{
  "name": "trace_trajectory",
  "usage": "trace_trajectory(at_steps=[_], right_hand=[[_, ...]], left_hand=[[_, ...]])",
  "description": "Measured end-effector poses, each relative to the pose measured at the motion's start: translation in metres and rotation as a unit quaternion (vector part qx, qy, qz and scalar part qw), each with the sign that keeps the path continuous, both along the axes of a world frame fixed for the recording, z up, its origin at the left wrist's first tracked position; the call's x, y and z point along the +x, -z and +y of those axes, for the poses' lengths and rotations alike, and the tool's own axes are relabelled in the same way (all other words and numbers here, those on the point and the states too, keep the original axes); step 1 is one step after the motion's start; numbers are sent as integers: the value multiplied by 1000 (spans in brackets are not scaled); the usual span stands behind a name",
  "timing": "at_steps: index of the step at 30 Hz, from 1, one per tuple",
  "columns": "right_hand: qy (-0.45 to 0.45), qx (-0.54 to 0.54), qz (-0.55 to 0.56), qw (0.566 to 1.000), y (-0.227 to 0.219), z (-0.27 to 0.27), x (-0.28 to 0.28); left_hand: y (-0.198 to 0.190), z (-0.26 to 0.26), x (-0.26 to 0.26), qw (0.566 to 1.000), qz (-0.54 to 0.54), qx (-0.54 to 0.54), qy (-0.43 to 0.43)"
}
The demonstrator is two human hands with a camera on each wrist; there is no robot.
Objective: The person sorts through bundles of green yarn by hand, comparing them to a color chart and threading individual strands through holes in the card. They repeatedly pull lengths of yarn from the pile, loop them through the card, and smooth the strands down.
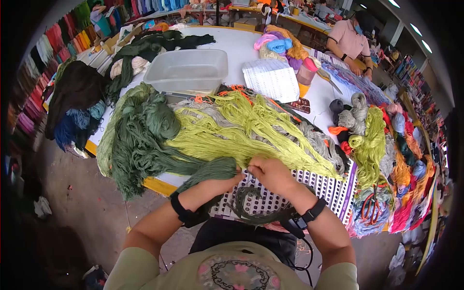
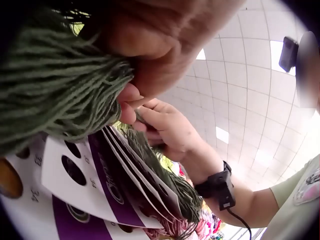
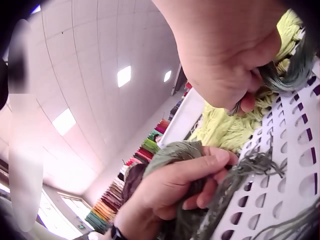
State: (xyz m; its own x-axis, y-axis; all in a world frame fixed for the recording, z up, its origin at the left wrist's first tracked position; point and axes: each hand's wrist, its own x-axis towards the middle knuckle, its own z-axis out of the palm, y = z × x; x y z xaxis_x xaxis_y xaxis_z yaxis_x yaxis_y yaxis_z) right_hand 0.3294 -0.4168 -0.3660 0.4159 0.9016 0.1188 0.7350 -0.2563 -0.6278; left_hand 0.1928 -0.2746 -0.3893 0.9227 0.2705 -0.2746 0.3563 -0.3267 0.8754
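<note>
A skein of dark green yarn (image 1: 217, 170) runs from a larger green heap (image 1: 145, 125) into my left hand (image 1: 220, 186), whose fingers grip it near its end. Close beside it, my right hand (image 1: 273, 175) has its fingers curled and pinches green strands (image 3: 287, 75), best seen in the right wrist view. Loose green strands (image 1: 256, 205) trail below both hands across white cards with rows of holes (image 1: 321, 191). Behind the hands, lime yarn (image 1: 217, 137) lies spread over grey yarn (image 1: 319, 140).
Beyond the yarn stand a clear plastic bin (image 1: 186, 67), a printed sheet (image 1: 270, 79), a thread cone (image 1: 308, 71) and scissors (image 1: 331, 79). Red-handled scissors (image 1: 371, 208) lie on mixed skeins at right. Dark yarn (image 1: 79, 92) hangs at left. Another person (image 1: 350, 43) sits across the table.
</note>
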Motion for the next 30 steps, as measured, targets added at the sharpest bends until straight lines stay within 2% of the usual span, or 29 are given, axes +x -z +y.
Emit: trace_trajectory(at_steps=[2,4,6,7,9,12,13,15,18,21,25,26,27,28,30], right_hand=[[-24,-32,-86,995,6,-2,-3],[-3,-68,-67,995,3,-4,-3],[13,-31,42,999,1,-6,0],[12,-30,43,999,2,-6,2],[-22,-35,103,994,2,-6,7],[-33,-52,118,991,-3,-5,9],[-32,-51,118,991,-5,-4,10],[-6,-133,86,987,-13,0,7],[-20,-118,63,991,-5,6,8],[-22,-114,28,993,-2,6,4],[-9,-119,81,990,-5,3,1],[1,-130,84,988,-15,-1,0],[11,-141,85,986,-21,-4,2],[10,-142,85,986,-21,-7,4],[5,-121,130,984,-18,-13,7]], left_hand=[[-2,-7,0,999,-27,36,-8],[-1,-12,1,996,-53,71,-17],[2,-14,1,980,-25,-175,-93],[1,-11,2,980,-24,-174,-94],[-8,-5,4,930,62,-348,-102],[6,-3,5,914,61,-384,-115],[9,-3,6,915,62,-382,-114],[10,-5,8,924,73,-362,-99],[6,-7,9,945,98,-301,-86],[16,-12,14,942,89,-303,-115],[20,1,7,951,109,-277,-86],[8,4,-1,985,17,-156,-75],[0,9,-9,995,-76,-31,-62],[-2,17,-15,986,-76,-62,-137],[20,44,-25,951,-120,-193,-211]])
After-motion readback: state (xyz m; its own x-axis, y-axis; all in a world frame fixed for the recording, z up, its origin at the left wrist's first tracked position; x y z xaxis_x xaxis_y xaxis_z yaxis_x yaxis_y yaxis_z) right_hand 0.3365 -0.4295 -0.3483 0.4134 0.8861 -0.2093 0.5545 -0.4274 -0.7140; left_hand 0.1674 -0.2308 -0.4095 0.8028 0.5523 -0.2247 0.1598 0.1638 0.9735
